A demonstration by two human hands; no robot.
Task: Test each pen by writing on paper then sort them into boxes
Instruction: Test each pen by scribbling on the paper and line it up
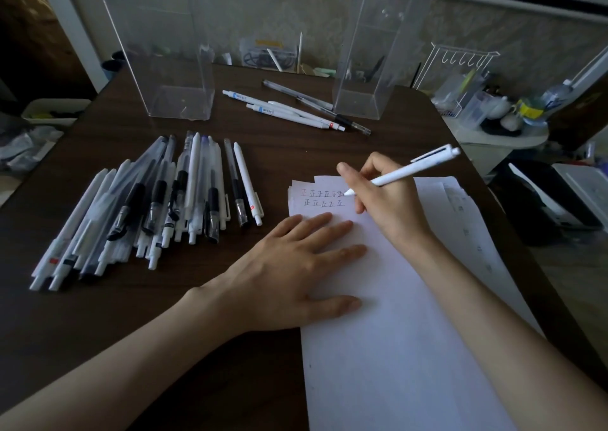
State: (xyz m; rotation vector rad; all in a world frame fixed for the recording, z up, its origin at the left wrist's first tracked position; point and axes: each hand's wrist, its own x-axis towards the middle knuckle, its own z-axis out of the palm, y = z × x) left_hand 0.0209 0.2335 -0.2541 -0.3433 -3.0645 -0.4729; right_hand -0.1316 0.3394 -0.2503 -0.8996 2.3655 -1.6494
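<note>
My right hand grips a white click pen, its tip touching the white paper at the end of the top row of written marks. A second row of marks sits just below. My left hand lies flat on the paper's left edge, fingers spread, holding nothing. A large pile of white and clear pens lies on the dark table to the left. Several more pens lie between two tall clear boxes, the left box and the right box.
The dark wooden table ends at the right near a white stand crowded with small items. A wire rack stands at the back right. Clutter lines the wall behind the boxes.
</note>
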